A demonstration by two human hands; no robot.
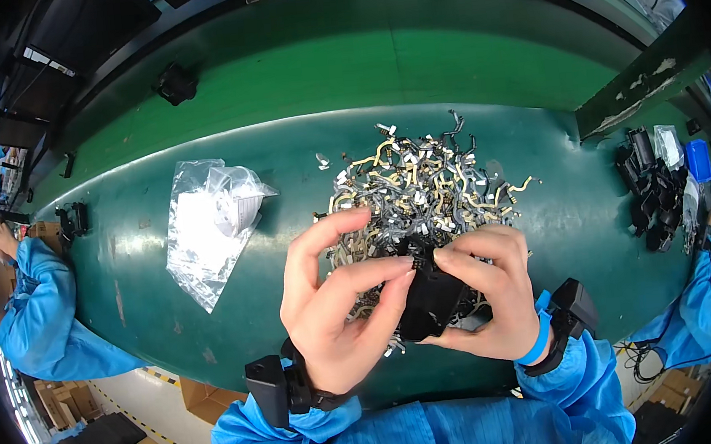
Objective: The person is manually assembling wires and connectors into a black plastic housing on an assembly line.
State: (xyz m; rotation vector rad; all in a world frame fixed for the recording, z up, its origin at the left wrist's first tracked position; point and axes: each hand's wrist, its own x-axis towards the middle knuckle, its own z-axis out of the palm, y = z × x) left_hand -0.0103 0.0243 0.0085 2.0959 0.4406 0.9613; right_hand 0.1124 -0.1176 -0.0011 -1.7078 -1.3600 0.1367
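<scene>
My right hand (493,294) grips a black plastic housing (427,307) between thumb and fingers, tilted over the bench. My left hand (337,304) pinches thumb and index finger together at the upper end of that housing. Whatever the pinch holds is too small to make out. Just beyond and partly under both hands spreads a heap of short cables (419,178), yellow, grey and black, with small connectors at their ends. Each of my wrists wears a black strapped device, and a blue band circles the right one.
Left of the heap, a clear plastic bag (212,226) lies on the green bench (135,267). Several black parts (653,187) and a blue bin (698,161) stand at right. A green post (648,82) rises at the back right. Blue-sleeved people work at the left (51,316) and right (705,301).
</scene>
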